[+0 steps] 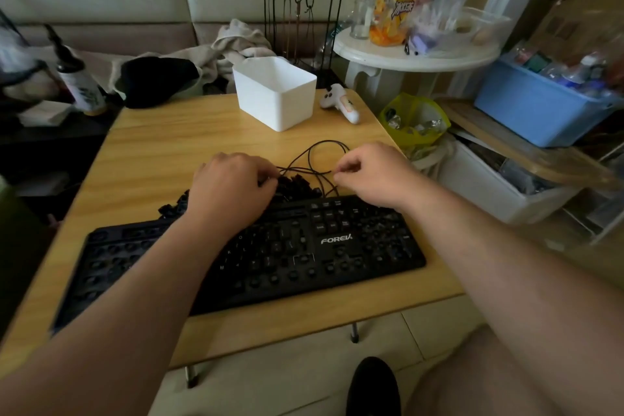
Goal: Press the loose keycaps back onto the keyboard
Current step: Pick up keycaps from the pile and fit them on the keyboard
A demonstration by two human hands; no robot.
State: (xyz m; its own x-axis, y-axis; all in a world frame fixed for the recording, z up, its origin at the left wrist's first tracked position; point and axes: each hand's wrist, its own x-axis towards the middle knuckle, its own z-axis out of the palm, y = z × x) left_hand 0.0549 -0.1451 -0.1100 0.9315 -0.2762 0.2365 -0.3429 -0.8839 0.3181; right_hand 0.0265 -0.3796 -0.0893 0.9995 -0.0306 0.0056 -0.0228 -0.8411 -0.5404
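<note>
Forearms reach over keyboard; hands curled.

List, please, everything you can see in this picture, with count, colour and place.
keyboard: one, black, near table edge, most keys missing
loose keycaps: a pile, black, behind the keyboard
cable: one, black, looped behind the pile
table: one, light wood
white bin: one, far side of table
controller: one, white, right of the bin
round side table: one, white, far right, bearing bottles and bags
blue crate: one, right
wire rack: one, black, behind the bin
left hand: fingers curled in the keycap pile
right hand: pinches the cable
</note>
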